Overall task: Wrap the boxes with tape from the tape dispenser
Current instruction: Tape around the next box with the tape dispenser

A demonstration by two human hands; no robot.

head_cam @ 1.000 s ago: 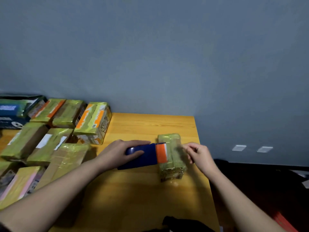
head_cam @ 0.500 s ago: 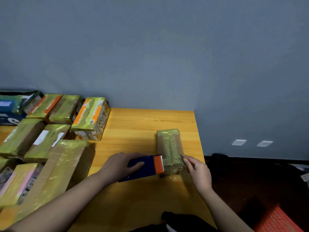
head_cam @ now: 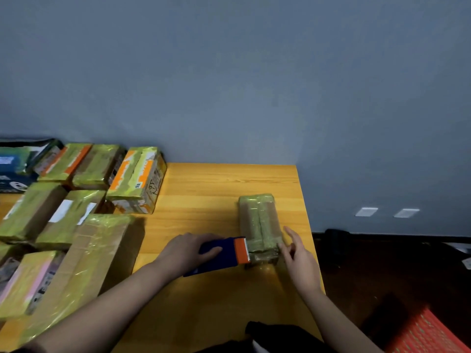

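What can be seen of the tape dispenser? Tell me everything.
The tape dispenser is a dark blue block with an orange front end that carries a pale toothed cutting edge. It looks like plastic. It lies low over the wooden table, its orange end against the near left side of the small box wrapped in greenish tape. The left hand grips its blue body from above. No tape roll shows.

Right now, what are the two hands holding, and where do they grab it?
The left hand grips the blue and orange tape dispenser around its blue body. The right hand holds nothing; its straight fingers touch the tape-wrapped cardboard box at its near corner.
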